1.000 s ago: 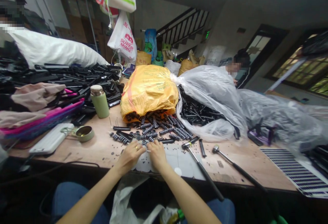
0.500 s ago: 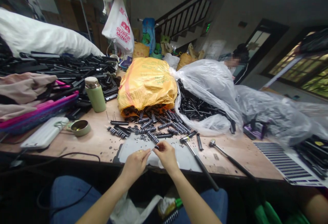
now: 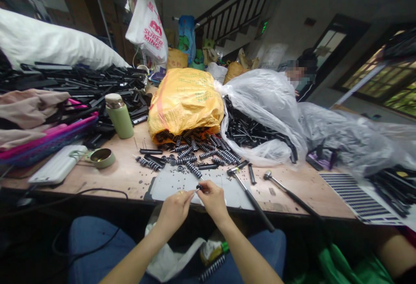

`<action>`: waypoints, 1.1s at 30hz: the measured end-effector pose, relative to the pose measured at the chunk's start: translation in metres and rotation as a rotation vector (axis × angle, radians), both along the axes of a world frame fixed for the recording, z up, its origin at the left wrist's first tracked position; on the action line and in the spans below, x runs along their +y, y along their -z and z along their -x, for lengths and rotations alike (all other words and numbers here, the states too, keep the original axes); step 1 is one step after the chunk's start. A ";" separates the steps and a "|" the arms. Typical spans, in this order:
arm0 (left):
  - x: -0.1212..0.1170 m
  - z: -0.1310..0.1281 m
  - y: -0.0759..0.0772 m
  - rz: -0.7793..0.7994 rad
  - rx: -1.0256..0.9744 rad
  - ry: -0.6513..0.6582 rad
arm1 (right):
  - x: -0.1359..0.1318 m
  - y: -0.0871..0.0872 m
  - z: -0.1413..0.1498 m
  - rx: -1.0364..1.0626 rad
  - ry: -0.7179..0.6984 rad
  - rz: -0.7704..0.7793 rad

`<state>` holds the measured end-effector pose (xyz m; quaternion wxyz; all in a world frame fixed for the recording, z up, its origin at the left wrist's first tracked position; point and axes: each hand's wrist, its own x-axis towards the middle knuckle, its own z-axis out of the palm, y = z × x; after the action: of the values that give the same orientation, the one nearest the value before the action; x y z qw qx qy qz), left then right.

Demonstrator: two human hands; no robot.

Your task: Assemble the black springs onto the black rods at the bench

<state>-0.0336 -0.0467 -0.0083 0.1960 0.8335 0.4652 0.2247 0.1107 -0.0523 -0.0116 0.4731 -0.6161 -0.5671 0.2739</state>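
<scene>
We have both hands close together near the table's (image 3: 125, 169) edge. Our left hand (image 3: 175, 209) has thumb and forefinger pinched, it seems on a thin pin (image 3: 196, 191); our right hand (image 3: 212, 199) holds a small black cap (image 3: 199, 187) in a narrow fingertip grip. Pin and cap lie between the two pinches; we cannot tell whether one sits inside the other.

Just beyond our fingertips lies a striped rod (image 3: 194, 170), its near end pointing toward them, on a grey plate (image 3: 167, 191). Farther past it, more striped rods (image 3: 230, 156) lie at the mouth of a yellow sack (image 3: 186, 102). To the right of our fingers rests a hammer (image 3: 250, 197).

As we judge it, the pinches are the weak point: pressure applied askew could make the cap twist free or the pin slip past it. So near the edge, a dropped piece could end up on our knees (image 3: 94, 236) or get lost among the loose bits (image 3: 141, 178) beyond our left fingers. A sideways swing of the right forearm might knock the hammer's overhanging handle.
</scene>
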 end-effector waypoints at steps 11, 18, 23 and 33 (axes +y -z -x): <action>-0.015 -0.019 0.001 0.121 -0.009 -0.015 | -0.029 0.017 -0.008 0.029 0.079 -0.038; -0.008 -0.018 0.009 0.731 -0.512 -0.086 | -0.075 0.009 -0.029 -0.315 -0.182 0.015; -0.005 -0.002 -0.006 0.988 -0.831 -0.242 | -0.136 0.043 -0.043 -0.749 -0.625 0.323; 0.005 0.026 -0.006 0.741 -0.789 -0.365 | -0.100 0.028 -0.036 -0.768 -0.819 0.270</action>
<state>-0.0594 -0.0416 -0.0023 0.5920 0.4683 0.5408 0.3712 0.1466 -0.1519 -0.0396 0.0061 -0.4565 -0.8505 0.2613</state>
